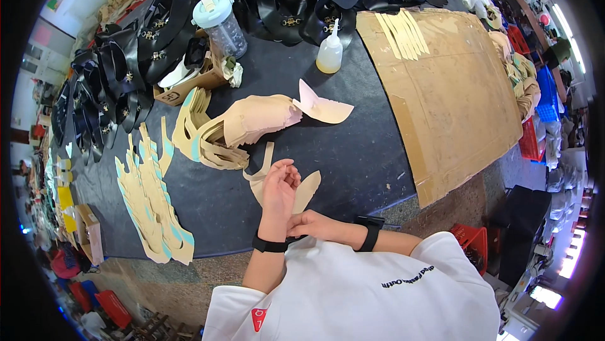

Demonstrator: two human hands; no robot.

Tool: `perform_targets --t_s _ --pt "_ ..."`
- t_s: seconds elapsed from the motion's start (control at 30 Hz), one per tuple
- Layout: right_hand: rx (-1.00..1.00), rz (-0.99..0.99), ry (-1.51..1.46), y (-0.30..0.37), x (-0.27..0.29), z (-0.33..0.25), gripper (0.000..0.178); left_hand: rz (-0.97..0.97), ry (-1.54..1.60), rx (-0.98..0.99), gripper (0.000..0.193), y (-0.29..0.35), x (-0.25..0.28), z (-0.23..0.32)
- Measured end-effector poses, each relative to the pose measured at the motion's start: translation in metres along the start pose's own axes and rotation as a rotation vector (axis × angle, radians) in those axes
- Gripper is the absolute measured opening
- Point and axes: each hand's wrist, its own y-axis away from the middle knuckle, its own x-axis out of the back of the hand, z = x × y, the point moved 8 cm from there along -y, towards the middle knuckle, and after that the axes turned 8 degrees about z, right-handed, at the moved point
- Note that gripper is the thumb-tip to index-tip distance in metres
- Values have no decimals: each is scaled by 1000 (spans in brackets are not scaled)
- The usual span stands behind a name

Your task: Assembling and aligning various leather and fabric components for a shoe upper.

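Note:
My left hand point(282, 183) is raised above the dark table, its fingers loosely curled and nothing visible in them. Against the inside of my left wrist, beside the black wristband point(270, 245), rest the fingers of my right hand point(309, 222); what they pinch, if anything, is hidden. Partly behind my left hand lies a beige cut piece point(307, 191) with a narrow strap. Beyond it sits a stack of curved beige pieces point(217, 133) with teal edges. A pale pink curved piece point(324, 108) touches the stack's right end.
Overlapping beige pieces point(151, 202) line the left. A squeeze bottle point(329, 52) with yellowish liquid stands ahead, and a lidded cup point(220, 26) beside a small carton point(189, 86). Black shoe uppers point(277, 0) crowd the back. Cardboard point(441, 101) at right carries cream strips point(401, 35).

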Motion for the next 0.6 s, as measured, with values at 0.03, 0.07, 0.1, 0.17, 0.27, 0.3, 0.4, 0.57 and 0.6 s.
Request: perform_targets --t_s 0.03,0.07,0.1,0.17,0.27,0.3,0.4,0.57,0.6 --pt "0 0 0 0 -1 -1 22 0 0 0 21 -1 0 0" --pt "-15 18 -28 1 -2 -2 22 -29 -49 -22 21 0 -4 2" --pt "-29 36 -55 1 -2 -3 21 -57 -98 -45 21 0 -7 4" --pt "-35 51 -68 -1 2 1 22 -58 -96 -46 20 -5 -6 -1" --pt "-62 88 -84 0 7 2 22 -25 -115 -53 17 -12 4 -7" --pt "-85 111 -87 1 9 3 23 8 -137 -55 16 -13 10 -8" --pt "-16 186 -48 5 20 -6 24 165 -393 -165 14 -9 31 6" --pt "164 452 150 7 83 -45 18 411 -1193 -832 31 22 63 43" --pt "265 578 167 6 103 -55 15 603 -1389 -844 44 31 62 44"
